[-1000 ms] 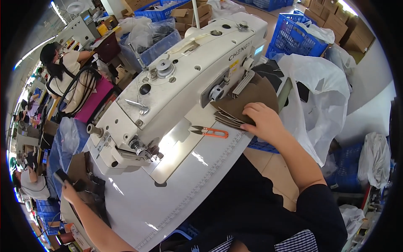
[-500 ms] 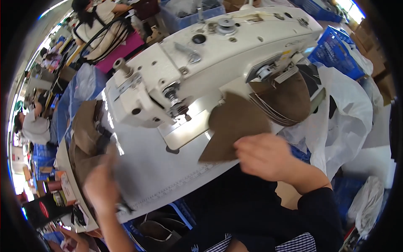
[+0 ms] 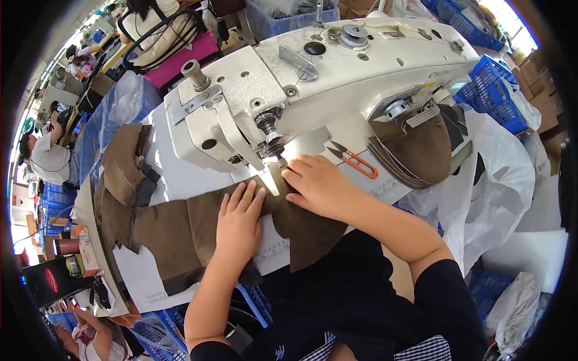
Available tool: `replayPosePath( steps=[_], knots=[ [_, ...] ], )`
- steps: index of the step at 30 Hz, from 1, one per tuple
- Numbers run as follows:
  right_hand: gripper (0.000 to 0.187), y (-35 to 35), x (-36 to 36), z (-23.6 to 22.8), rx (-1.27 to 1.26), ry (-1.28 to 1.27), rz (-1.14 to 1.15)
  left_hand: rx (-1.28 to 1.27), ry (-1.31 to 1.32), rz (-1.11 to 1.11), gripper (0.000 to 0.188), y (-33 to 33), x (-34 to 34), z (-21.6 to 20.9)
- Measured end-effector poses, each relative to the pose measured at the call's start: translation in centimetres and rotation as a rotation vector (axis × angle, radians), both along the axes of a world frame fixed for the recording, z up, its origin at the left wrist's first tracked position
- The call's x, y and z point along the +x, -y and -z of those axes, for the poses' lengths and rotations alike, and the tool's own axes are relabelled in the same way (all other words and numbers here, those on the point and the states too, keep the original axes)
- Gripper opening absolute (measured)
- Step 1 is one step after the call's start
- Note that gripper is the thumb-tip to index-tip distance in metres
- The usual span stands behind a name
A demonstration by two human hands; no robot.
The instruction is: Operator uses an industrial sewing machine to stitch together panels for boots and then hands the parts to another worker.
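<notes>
A long brown fabric strip [image 3: 171, 225] lies across the sewing machine's bed, up to the needle area. My left hand [image 3: 238, 225] rests on it, fingers spread flat. A second brown fabric piece [image 3: 307, 234], with a pointed lower end, meets the strip under the machine head. My right hand [image 3: 319, 183] presses on that piece close to the presser foot, thumb apart from the fingers. The white sewing machine [image 3: 229, 90] stands just beyond both hands; its needle tip is hidden. Orange-handled thread snips [image 3: 355, 162] lie right of my right hand.
A stack of brown fabric pieces [image 3: 415, 150] sits at the right under the machine arm. More bunched brown fabric [image 3: 120, 174] lies at the table's left edge. White plastic sheeting [image 3: 494, 180] hangs at the right, below a blue crate [image 3: 490, 90]. Other people work at the far left.
My right hand has brought its brown piece left to the presser foot, uncovering the snips. My left hand has moved right from the bunched fabric, and the strip now stretches across the bed.
</notes>
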State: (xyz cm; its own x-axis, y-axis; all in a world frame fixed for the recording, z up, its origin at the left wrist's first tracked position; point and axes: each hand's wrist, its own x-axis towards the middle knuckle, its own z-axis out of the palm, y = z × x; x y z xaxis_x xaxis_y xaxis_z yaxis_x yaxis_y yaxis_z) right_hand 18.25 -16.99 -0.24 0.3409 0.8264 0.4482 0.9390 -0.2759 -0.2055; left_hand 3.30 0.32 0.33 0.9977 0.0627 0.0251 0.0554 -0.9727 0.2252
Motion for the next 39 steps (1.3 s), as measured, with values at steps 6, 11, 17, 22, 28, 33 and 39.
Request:
replayPosePath(
  steps=[6, 11, 17, 22, 28, 33, 39],
  knots=[
    [0.044, 0.4, 0.0, 0.4, -0.13, -0.204, -0.09, -0.039, 0.052, 0.124, 0.061, -1.3, 1.2, 0.5],
    [0.044, 0.1, 0.2, 0.7, -0.093, -0.227, -0.121, -0.043, 0.017, 0.183, 0.064, -1.9, 1.6, 0.2],
    [0.044, 0.1, 0.4, 0.9, -0.078, -0.215, -0.132, -0.048, 0.002, 0.195, 0.065, -2.0, 1.7, 0.2],
    [0.044, -0.2, 0.5, 1.1, -0.085, -0.217, -0.127, -0.103, 0.022, 0.192, 0.064, -2.2, 1.9, 0.4],
    [0.043, -0.9, 1.2, 1.4, -0.063, -0.155, -0.113, -0.081, 0.012, 0.177, 0.063, -3.0, 2.7, 0.6],
    [0.036, -1.2, 1.5, 1.9, -0.003, -0.147, -0.116, -0.097, -0.009, 0.162, 0.061, -3.4, 2.9, 0.8],
    [0.033, -1.3, 1.6, 2.0, 0.013, -0.149, -0.115, -0.112, -0.006, 0.161, 0.06, -3.6, 3.1, 0.8]
  ],
)
